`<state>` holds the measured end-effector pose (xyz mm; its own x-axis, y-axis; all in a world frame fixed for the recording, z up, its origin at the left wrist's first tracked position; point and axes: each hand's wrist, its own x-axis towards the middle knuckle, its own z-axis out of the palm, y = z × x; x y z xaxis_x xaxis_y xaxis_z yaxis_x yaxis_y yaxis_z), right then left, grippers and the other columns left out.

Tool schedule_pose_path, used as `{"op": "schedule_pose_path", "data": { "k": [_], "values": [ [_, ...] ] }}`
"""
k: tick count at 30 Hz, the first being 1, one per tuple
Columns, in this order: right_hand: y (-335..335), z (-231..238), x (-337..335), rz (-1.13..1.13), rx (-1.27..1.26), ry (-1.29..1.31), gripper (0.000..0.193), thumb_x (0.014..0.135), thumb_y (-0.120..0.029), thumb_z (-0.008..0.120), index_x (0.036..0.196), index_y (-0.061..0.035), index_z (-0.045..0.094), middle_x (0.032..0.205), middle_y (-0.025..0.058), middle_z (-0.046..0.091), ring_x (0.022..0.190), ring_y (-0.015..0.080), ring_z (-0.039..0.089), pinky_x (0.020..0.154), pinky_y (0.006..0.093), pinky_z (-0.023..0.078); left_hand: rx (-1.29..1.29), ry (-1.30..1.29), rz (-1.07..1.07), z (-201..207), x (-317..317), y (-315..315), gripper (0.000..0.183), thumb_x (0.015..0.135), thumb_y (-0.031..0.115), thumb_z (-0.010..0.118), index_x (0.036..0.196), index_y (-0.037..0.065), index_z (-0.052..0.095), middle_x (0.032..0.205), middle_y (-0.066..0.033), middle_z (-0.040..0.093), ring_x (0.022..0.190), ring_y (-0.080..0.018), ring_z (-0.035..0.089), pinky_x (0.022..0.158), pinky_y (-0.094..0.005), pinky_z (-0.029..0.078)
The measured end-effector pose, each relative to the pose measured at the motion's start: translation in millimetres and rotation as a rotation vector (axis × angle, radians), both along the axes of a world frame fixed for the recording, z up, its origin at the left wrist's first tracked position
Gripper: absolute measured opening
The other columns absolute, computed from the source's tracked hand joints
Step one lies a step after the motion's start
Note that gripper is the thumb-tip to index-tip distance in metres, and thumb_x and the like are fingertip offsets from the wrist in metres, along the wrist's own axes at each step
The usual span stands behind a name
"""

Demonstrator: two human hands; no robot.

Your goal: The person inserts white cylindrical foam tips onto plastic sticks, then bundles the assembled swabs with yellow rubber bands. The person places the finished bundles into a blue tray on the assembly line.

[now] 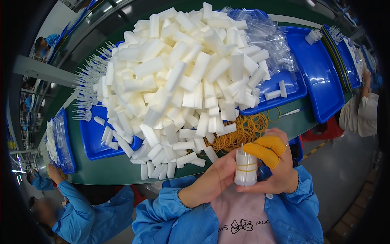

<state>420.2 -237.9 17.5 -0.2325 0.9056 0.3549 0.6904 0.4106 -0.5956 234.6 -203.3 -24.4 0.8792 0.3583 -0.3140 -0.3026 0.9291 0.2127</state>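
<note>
A small clear plastic cylinder (246, 176) with white material inside and rubber bands around its middle stands upright between my hands, close to my chest. My left hand (217, 175) grips it from the left side, its fingers partly hidden behind it. On the other side, my right hand (284, 173) holds it with the thumb under the base and yellow-covered fingers over the top. Just beyond lies a tangled heap of yellow-brown rubber bands (248, 127). A large pile of white foam blocks (178, 81) rises on the table to the left of it.
Blue trays (321, 87) stand at the right, one holding clear plastic sheets or sleeves (264, 36). Many thin white stemmed parts (91, 81) and another blue tray (97, 142) are at the left. Tweezers (291, 112) lie near the green table's (97, 173) edge. Co-workers sit at both sides.
</note>
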Motion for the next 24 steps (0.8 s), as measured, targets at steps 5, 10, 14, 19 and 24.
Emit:
{"op": "schedule_pose_path", "data": {
  "k": [5,10,14,19,24],
  "values": [
    [4.7,4.5,-0.5,0.008,-0.030,-0.002,0.071,0.055,-0.047,0.081,0.108,-0.0049,0.062,0.101,0.0096,0.053,0.096,0.0304,0.049,0.088,0.0492,0.038,0.118,0.159,0.007,5.3,-1.3,2.5,0.075,0.081,0.042,0.069,0.135,0.003,0.034,0.126,-0.0107,0.052,0.116,-0.0198,0.052,0.098,-0.0341,0.042],
    [-2.4,-2.6,-2.2,-0.028,0.035,-0.064,0.071,0.054,-0.048,0.081,0.107,-0.0051,0.064,0.103,0.0096,0.053,0.097,0.0301,0.049,0.090,0.0500,0.038,0.182,0.180,0.083,-2.4,3.2,-5.8,0.073,0.082,0.039,0.069,0.135,0.003,0.034,0.124,-0.0112,0.052,0.114,-0.0218,0.053,0.097,-0.0347,0.043],
    [-2.1,-1.1,-1.1,-0.020,0.041,-0.050,0.072,0.054,-0.046,0.082,0.110,-0.0046,0.063,0.105,0.0099,0.053,0.098,0.0301,0.049,0.091,0.0499,0.038,0.189,0.072,0.039,3.4,-1.2,-2.0,0.053,0.088,0.023,0.064,0.131,0.005,0.040,0.121,-0.0044,0.054,0.110,-0.0150,0.053,0.094,-0.0299,0.042],
    [-0.7,-3.0,8.4,0.014,-0.133,0.449,0.083,0.057,-0.043,0.084,0.123,-0.0015,0.053,0.112,0.0114,0.054,0.106,0.0287,0.050,0.097,0.0418,0.036,0.215,0.156,0.074,3.5,-8.9,-2.3,0.059,0.089,0.035,0.059,0.132,0.001,0.038,0.121,-0.0122,0.053,0.107,-0.0225,0.054,0.091,-0.0361,0.044],
    [7.1,-7.7,16.9,0.144,-0.534,0.899,0.074,0.062,-0.030,0.085,0.121,0.0001,0.053,0.116,0.0101,0.055,0.106,0.0205,0.050,0.091,0.0339,0.040,0.140,0.014,-0.075,2.1,-8.8,0.0,0.067,0.090,0.038,0.057,0.137,-0.003,0.031,0.128,-0.0129,0.048,0.109,-0.0223,0.052,0.093,-0.0371,0.041]
  ]
}}
